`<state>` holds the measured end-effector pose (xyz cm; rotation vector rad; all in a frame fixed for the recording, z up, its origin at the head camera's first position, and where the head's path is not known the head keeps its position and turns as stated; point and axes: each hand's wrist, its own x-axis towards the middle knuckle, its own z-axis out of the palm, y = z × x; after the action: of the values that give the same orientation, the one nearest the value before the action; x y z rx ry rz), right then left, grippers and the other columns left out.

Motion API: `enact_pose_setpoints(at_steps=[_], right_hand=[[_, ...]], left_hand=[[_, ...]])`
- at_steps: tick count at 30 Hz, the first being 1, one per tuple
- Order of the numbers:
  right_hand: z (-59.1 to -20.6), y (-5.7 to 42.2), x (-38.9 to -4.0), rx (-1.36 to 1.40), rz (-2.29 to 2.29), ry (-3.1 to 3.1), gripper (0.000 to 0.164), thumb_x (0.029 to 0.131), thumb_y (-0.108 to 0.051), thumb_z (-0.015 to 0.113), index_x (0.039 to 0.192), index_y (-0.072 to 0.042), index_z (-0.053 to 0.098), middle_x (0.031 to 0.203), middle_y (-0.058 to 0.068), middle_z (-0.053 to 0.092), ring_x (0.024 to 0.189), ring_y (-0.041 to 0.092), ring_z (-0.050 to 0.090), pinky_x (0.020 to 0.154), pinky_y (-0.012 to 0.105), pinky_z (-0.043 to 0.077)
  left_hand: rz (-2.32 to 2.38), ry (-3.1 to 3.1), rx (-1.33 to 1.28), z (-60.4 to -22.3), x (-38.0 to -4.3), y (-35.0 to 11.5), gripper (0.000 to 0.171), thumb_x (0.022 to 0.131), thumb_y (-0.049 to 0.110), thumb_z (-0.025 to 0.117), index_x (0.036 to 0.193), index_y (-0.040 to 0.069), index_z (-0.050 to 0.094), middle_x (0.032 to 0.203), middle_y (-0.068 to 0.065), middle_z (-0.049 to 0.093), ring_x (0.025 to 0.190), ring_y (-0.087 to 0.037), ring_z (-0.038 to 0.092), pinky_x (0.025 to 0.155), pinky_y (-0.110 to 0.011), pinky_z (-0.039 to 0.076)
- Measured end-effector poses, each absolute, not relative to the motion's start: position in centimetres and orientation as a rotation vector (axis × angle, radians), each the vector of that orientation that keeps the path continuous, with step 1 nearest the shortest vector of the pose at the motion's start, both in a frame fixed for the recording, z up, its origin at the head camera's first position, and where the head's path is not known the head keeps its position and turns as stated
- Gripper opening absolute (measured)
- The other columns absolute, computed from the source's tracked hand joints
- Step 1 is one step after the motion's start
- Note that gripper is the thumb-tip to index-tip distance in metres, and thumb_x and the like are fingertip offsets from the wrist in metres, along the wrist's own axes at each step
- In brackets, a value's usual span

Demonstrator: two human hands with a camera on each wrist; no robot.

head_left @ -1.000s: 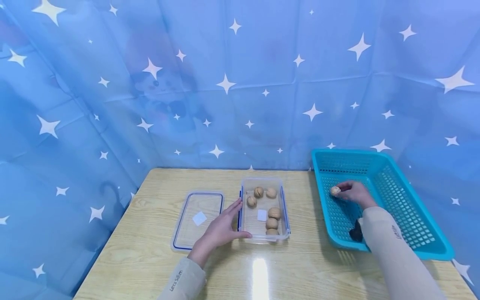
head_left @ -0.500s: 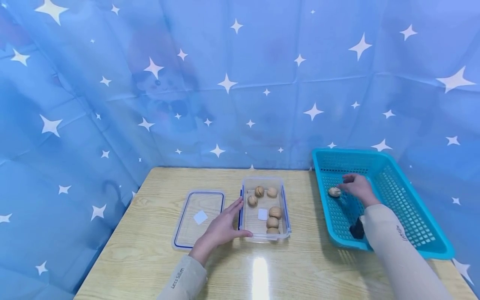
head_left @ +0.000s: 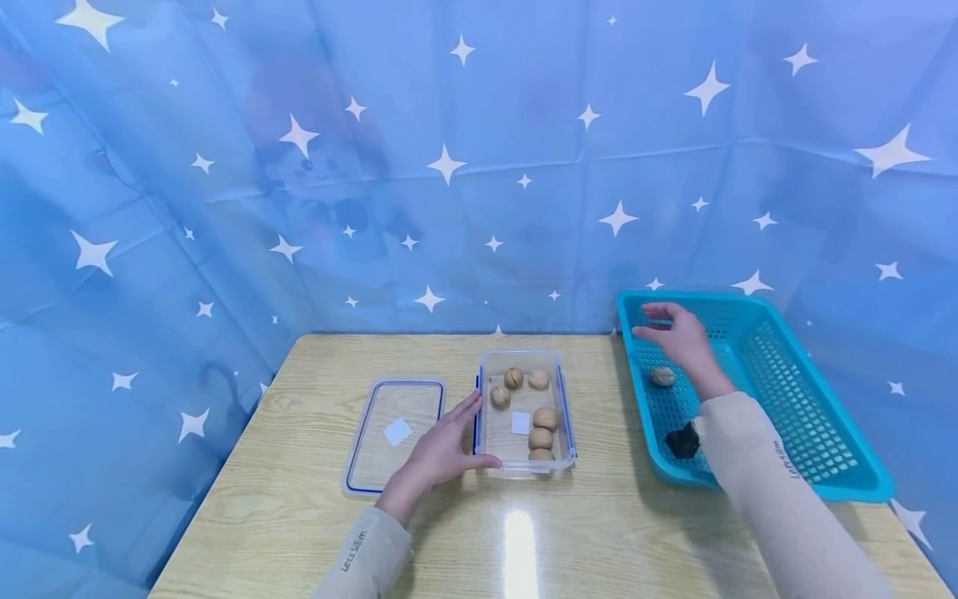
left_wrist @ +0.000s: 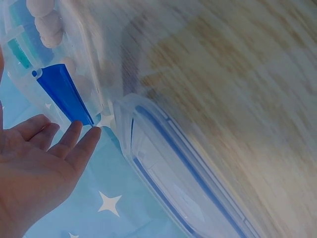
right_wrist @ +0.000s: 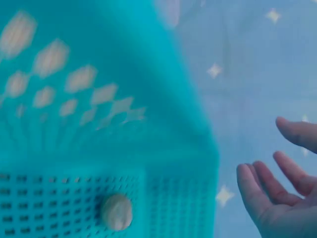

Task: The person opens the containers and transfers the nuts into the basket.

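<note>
My left hand [head_left: 441, 449] rests at the left side of a clear plastic food container [head_left: 521, 470], its fingers spread along the wall and thumb at the near corner. In the left wrist view, those fingertips touch the blue clip [left_wrist: 62, 91]. Several walnuts [head_left: 544, 418] lie inside the container. My right hand [head_left: 679, 337], holding nothing, is raised over the far left part of a teal basket [head_left: 812, 391]. Below it, a single walnut [head_left: 662, 376] lies on the basket floor. The right wrist view shows that walnut [right_wrist: 118, 212] apart from the relaxed fingers [right_wrist: 250, 186].
A clear lid [head_left: 367, 433] with a blue seal lies on the wooden table [head_left: 591, 532], left of the container. A star-patterned blue curtain [head_left: 479, 249] hangs behind. A black object [head_left: 683, 441] shows by the right sleeve.
My right hand has let go of a walnut, leaving it on the basket floor, then lifted away toward the basket's far left. The left hand stays at the container.
</note>
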<state>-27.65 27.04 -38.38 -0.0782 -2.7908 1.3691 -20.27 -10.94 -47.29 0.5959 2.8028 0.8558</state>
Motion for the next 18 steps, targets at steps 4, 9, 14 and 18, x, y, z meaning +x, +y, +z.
enact_pose_setpoints(at_steps=[4,9,14,18], right_hand=[[-38.1,25.1,-27.3,-0.037,1.426,-2.75,0.062,0.101,-0.032,0.059,0.151,-0.002,0.037,0.152,0.027,0.041,0.14,0.046,0.04,0.111,0.063,0.041],[-38.0,22.8,-26.8,0.022,1.504,-2.722,0.058,0.101,-0.029,0.06,0.15,-0.004,0.04,0.151,0.024,0.044,0.139,0.043,0.043,0.11,0.059,0.043],[-37.7,20.6,-26.7,0.097,1.577,-2.704,0.055,0.1,-0.026,0.061,0.148,-0.004,0.043,0.151,0.023,0.045,0.136,0.042,0.046,0.11,0.058,0.044],[-38.1,19.0,-26.6,0.145,1.639,-2.695,0.052,0.1,-0.023,0.062,0.145,-0.004,0.046,0.149,0.022,0.048,0.135,0.041,0.048,0.108,0.056,0.047]], left_hand=[[0.862,2.803,0.586,-47.5,-20.1,-11.0,0.106,0.075,0.057,0.079,0.158,0.013,0.029,0.168,-0.001,0.02,0.15,-0.035,0.031,0.115,-0.055,0.039],[0.863,2.798,0.595,-47.8,-20.0,-11.1,0.107,0.075,0.057,0.079,0.157,0.012,0.029,0.168,-0.003,0.02,0.15,-0.035,0.031,0.115,-0.055,0.039],[0.878,2.814,0.599,-47.7,-20.1,-11.1,0.106,0.075,0.057,0.079,0.157,0.012,0.029,0.168,-0.002,0.02,0.149,-0.036,0.032,0.115,-0.055,0.04],[0.876,2.815,0.593,-47.7,-20.3,-11.0,0.107,0.074,0.057,0.079,0.158,0.013,0.028,0.168,-0.002,0.02,0.149,-0.036,0.032,0.114,-0.055,0.04]])
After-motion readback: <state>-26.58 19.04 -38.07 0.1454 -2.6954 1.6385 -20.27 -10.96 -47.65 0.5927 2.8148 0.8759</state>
